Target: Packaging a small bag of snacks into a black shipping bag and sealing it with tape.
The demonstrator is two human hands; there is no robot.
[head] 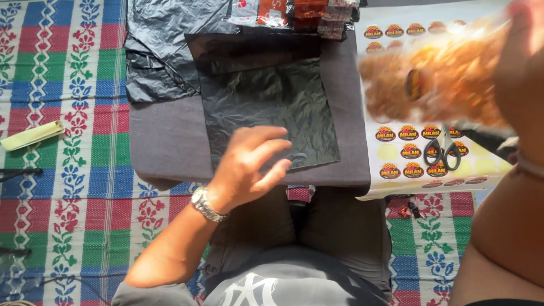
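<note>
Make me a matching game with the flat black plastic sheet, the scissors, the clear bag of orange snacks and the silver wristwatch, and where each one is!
Things:
1. flat black plastic sheet
2. black-handled scissors
3. clear bag of orange snacks
4. silver wristwatch

Places:
A. on the left wrist
B. lying on the sheet of round stickers
C. spread on the grey cloth pad
D. held up by the right hand

Pairs: 1-C, 2-B, 3-D, 4-A
</note>
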